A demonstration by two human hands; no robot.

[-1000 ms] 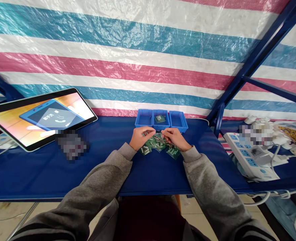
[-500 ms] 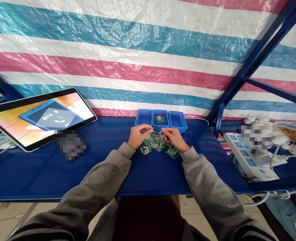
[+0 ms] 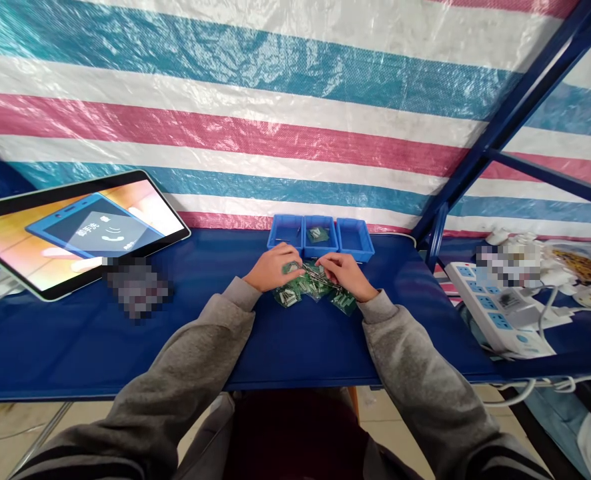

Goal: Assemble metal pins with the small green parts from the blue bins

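A pile of green circuit boards [image 3: 315, 288] with silvery metal pieces lies on the blue table. At its left edge, my left hand [image 3: 277, 268] has thumb and fingers apart, with a bit of green board showing between them. Over the pile's right side, my right hand [image 3: 349, 275] has thumb and forefinger pressed together; whatever is in that pinch is too small to name. Thin dark metal strips lie on the boards below the right fingertips. Just behind stand joined blue bins; the middle bin [image 3: 320, 251] holds a green board [image 3: 317, 233].
The left bin [image 3: 288, 227] appears to hold a thin piece; the right bin [image 3: 354, 239] stands beside the middle one. A tablet [image 3: 85, 230] leans at the left, with a blurred item [image 3: 139, 290] before it. A white power strip [image 3: 498, 310] with cables lies right.
My left hand has shifted slightly left, and its thumb and fingers have parted from a pinch. My right hand stays pinched in nearly the same place. The view has shifted a little.
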